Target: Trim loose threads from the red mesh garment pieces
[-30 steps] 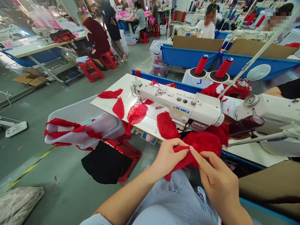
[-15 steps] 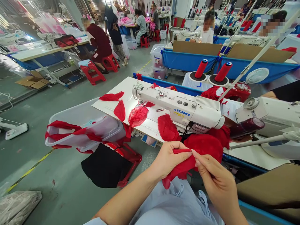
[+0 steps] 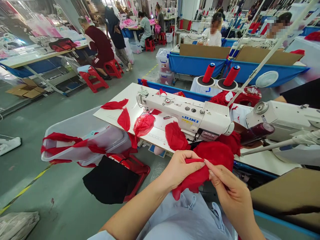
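My left hand (image 3: 180,168) and my right hand (image 3: 228,191) both pinch a piece of red fabric (image 3: 200,173) over my lap, fingers closed on its folded edge. The fabric runs up into a larger red heap (image 3: 217,153) at the front of the white sewing table (image 3: 112,115). A white Juki sewing machine (image 3: 187,115) stands on that table just beyond my hands. Loose red fabric pieces (image 3: 125,118) lie on the table's left part.
A clear plastic bin (image 3: 82,131) draped with red strips sits left of the table on a red stool (image 3: 135,166) with black cloth. Two red thread cones (image 3: 220,75) stand behind the machine. A second sewing machine (image 3: 282,116) is at right. Other people work at tables farther back.
The view has shifted slightly; my hands keep the same grip on the red fabric, which has been drawn a little lower toward my lap.
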